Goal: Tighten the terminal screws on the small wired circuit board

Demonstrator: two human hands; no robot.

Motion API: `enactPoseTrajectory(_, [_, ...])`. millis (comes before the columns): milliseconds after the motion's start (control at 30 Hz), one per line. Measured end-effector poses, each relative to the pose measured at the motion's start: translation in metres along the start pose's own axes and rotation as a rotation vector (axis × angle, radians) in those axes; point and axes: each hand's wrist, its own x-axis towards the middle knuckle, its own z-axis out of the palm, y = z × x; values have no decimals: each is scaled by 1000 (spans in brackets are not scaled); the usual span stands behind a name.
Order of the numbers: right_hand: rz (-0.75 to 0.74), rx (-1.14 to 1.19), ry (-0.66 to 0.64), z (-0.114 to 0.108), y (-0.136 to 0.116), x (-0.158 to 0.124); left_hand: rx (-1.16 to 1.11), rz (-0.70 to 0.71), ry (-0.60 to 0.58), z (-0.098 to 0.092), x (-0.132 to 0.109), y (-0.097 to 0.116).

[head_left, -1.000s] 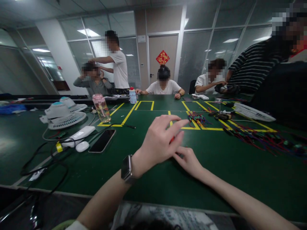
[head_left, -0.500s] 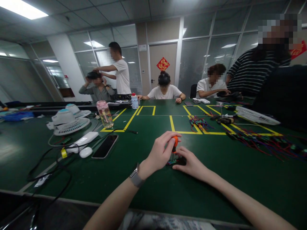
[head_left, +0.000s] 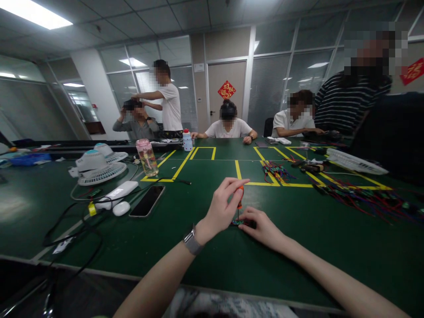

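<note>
My left hand (head_left: 221,208), with a watch (head_left: 192,240) on its wrist, is closed around the orange handle of a screwdriver (head_left: 240,204). The screwdriver stands upright, its thin shaft pointing down at a small green circuit board (head_left: 237,222). Whether the tip sits in a screw is too small to see. My right hand (head_left: 263,227) rests on the table at the board's right side, thumb and fingers closed on its edge. Fingers partly cover the board.
The green table (head_left: 205,260) carries a phone (head_left: 147,201), a white mouse (head_left: 121,208), a power strip (head_left: 117,194), cables, fans (head_left: 102,172) and a pink-lidded bottle (head_left: 147,158) on the left. Wired boards (head_left: 361,194) lie on the right. Several people are across the table.
My right hand's fingers have come down from near the screwdriver handle to the board. The left hand's fingers have shifted on the handle. The view has moved slightly left.
</note>
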Motion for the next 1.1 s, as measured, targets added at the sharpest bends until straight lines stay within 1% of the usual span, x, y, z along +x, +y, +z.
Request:
enactPoseTrajectory(133, [-19,1,10,1,-1,1,-200,-84,-31,2,1,0])
enactPoseTrajectory(200, [-30,9,13,2,0,2,-236,-105,-18,3,1,1])
enactPoseTrajectory(400, [-53,18,15,4,4,4,-63,-87,70,1,1,2])
enactPoseTrajectory(600, [-32,8,29,6,6,3,-207,-122,7,1,3,-3])
enactPoseTrajectory(667, [-32,2,27,6,6,3,-173,-118,29,-1,3,-4])
enactPoseTrajectory(733, [-47,1,9,3,6,4,-89,-88,65,-3,3,-5])
enactPoseTrajectory(800, [-64,5,-20,-1,6,3,-27,-63,68,-5,3,-5])
enactPoseTrajectory(867, [-72,14,-41,-4,5,3,-54,-60,34,-5,3,-5])
enactPoseTrajectory(967, [-82,17,-50,-8,5,3,-202,-91,-8,-3,3,-6])
enactPoseTrajectory(1033, [-89,19,-52,-8,6,2,-216,-103,17,-2,3,-7])
enactPoseTrajectory(1100, [-92,23,-51,-7,6,2,-159,-106,66,-2,4,-7])
